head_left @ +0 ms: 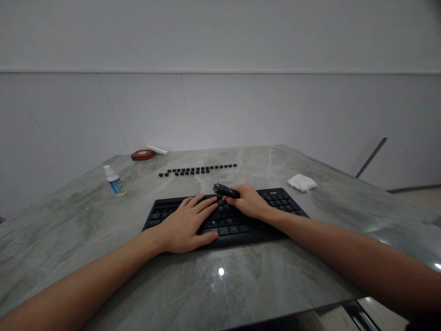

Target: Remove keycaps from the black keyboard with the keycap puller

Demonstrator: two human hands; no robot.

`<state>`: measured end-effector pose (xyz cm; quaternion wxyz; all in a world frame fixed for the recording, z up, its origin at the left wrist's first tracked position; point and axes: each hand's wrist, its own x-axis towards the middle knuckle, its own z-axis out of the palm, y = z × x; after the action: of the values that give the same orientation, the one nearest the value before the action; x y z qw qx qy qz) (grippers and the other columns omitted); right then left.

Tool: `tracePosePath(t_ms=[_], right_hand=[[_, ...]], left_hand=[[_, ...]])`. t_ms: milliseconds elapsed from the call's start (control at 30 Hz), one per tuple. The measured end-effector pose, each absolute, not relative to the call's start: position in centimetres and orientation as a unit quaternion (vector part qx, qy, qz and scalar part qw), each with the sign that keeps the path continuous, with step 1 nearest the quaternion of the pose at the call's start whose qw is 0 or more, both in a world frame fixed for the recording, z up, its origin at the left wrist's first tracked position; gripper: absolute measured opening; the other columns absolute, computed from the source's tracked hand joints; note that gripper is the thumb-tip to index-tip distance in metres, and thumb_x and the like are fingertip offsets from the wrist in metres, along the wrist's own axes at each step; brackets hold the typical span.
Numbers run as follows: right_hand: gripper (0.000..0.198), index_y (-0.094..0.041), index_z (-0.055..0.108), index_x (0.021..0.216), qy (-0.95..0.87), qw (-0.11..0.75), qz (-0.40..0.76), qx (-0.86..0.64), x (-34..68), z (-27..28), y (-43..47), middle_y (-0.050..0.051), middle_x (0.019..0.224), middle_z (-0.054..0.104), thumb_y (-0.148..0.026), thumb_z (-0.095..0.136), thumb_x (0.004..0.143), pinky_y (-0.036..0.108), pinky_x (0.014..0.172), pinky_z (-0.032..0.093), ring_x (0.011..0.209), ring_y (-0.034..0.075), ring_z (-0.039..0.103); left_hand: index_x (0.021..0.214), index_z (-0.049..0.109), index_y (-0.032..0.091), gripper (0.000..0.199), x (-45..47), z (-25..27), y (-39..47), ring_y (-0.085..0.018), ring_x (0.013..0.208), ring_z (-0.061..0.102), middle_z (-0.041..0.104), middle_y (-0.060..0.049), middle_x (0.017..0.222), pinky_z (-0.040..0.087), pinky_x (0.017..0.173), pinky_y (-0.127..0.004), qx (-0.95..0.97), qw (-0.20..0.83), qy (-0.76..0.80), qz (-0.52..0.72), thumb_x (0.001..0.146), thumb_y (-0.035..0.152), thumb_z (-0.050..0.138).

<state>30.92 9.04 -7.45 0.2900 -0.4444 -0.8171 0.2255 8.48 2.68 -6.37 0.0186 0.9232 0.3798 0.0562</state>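
A black keyboard (229, 239) lies on the marble-patterned table in front of me. My left hand (188, 225) rests on its left half, fingers spread and palm down, holding nothing. My right hand (250, 201) is closed around a black keycap puller (225, 190), which is tilted above the middle keys. Thin wire loops of the puller (223, 203) reach down to the keys near my left fingertips. Whether the wire grips a key is too small to tell. Behind the keyboard, several loose black keycaps (192, 171) stand in two rows.
A white-capped spray bottle (117, 184) stands at the left. At the back left lie a reddish-brown case (142, 155) and a white flat strip (156, 149). A folded white cloth or tissue (302, 182) sits right of the keyboard. A pale wall (220, 110) rises behind the table.
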Motion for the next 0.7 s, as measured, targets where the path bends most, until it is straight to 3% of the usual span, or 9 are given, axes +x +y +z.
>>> tracePosePath(t_ms=[167, 467, 567, 700], right_hand=[[0.019, -0.015, 0.061, 0.057, -0.838, 0.288, 0.18, -0.426, 30.99, -7.22, 8.66, -0.001, 0.054, 0.056, -0.013, 0.054, 0.075, 0.022, 0.053, 0.029, 0.055, 0.011, 0.048], [0.021, -0.015, 0.057, 0.055, -0.849, 0.287, 0.138, -0.421, 30.91, -7.28, 8.33, 0.0, 0.053, 0.055, -0.013, 0.052, 0.076, 0.023, 0.053, 0.027, 0.053, 0.011, 0.046], [0.021, -0.016, 0.06, 0.058, -0.858, 0.281, 0.111, -0.415, 30.93, -7.4, 8.28, 0.001, 0.057, 0.06, -0.013, 0.052, 0.077, 0.024, 0.056, 0.031, 0.054, 0.012, 0.049], [0.013, -0.016, 0.067, 0.072, -0.876, 0.273, 0.06, -0.392, 31.03, -7.53, 8.04, 0.004, 0.07, 0.069, -0.011, 0.055, 0.073, 0.029, 0.073, 0.035, 0.068, 0.017, 0.058]], left_hand=[[0.146, 0.031, 0.022, 0.07, 8.45, -6.42, 2.71, -0.035, 0.14, 0.022, 0.031, -0.008, 0.152, 0.023, 0.112, -0.053, 0.923, 0.017, 0.379, 0.063, 0.089, 0.063, 0.039], [0.146, 0.031, 0.02, 0.071, 8.53, -6.29, 2.59, -0.034, 0.14, 0.022, 0.033, -0.009, 0.151, 0.023, 0.112, -0.051, 0.923, 0.007, 0.38, 0.053, 0.09, 0.062, 0.037], [0.146, 0.031, 0.019, 0.071, 8.53, -6.27, 2.57, -0.035, 0.14, 0.023, 0.035, -0.009, 0.15, 0.023, 0.112, -0.052, 0.922, 0.009, 0.382, 0.054, 0.09, 0.063, 0.037], [0.145, 0.033, 0.02, 0.069, 8.55, -6.25, 2.56, -0.035, 0.139, 0.024, 0.043, -0.009, 0.145, 0.024, 0.112, -0.052, 0.924, 0.011, 0.379, 0.056, 0.09, 0.062, 0.038]])
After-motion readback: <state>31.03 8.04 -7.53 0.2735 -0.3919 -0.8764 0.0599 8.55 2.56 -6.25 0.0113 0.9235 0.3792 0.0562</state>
